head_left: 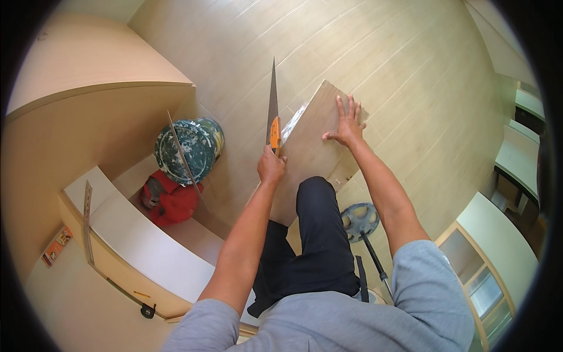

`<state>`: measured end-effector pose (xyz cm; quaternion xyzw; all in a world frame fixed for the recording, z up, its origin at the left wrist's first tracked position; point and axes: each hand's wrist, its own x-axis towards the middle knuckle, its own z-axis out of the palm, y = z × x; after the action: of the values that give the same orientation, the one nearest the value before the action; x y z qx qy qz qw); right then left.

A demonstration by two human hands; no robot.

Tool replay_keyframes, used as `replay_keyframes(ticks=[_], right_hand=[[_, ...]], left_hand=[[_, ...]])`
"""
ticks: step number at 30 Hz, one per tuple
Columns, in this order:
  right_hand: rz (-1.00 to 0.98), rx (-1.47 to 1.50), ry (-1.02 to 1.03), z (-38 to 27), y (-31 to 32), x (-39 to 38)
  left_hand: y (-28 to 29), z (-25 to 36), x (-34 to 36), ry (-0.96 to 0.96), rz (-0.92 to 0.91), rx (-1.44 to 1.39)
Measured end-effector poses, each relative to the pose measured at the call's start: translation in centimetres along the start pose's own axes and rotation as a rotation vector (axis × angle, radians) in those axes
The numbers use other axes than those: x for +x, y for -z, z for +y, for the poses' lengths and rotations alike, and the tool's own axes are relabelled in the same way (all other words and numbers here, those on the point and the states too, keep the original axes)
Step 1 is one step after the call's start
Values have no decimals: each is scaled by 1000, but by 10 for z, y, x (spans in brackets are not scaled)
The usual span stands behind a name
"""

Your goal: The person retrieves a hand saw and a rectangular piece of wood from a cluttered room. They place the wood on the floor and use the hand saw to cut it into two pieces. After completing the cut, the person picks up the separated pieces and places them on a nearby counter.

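My left hand [271, 167] is closed around the orange handle of a handsaw [273, 97], its tapering blade pointing away from me. The blade lies left of a wood-toned board [311, 132]; I cannot tell whether it touches the edge. Flat on the board's far right part, with fingers spread, rests my right hand [347, 125]. My bent knee, in dark trousers, is over the board's near part. Rough, chipped spots show at the board's far corner and near its right edge. A whitish patch [295, 120] shows along its left edge.
To the left stands a paint-splashed dark bucket [186, 151] with a thin strip across it, beside a red bag [175, 202]. A metal ruler [88, 220], tape measure [148, 310] and pencil [141, 294] lie farther left. A grey round base [360, 222] with a pole is right of my knee.
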<state>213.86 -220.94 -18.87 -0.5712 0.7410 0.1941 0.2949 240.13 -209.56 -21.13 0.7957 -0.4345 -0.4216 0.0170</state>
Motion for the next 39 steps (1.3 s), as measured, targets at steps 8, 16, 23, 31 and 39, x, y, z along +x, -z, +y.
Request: replay_keyframes(ticks=[8,16,23,31,39], right_hand=[[-24,-10,6,2,9,-3],[-50,-110,33,4,11,-3],[186,40,151,18,6,8],[324,282,63,7,-10,61],[399,703,6,5,-26,92]], left_hand=[[2,3,-3,33,-66,1],[2,5,-4,62,-44,16],[-6,-7,1,17,-37,55],[38,-5,-42,-149,90,-50],[128,37,-139,-238,-52,-201]])
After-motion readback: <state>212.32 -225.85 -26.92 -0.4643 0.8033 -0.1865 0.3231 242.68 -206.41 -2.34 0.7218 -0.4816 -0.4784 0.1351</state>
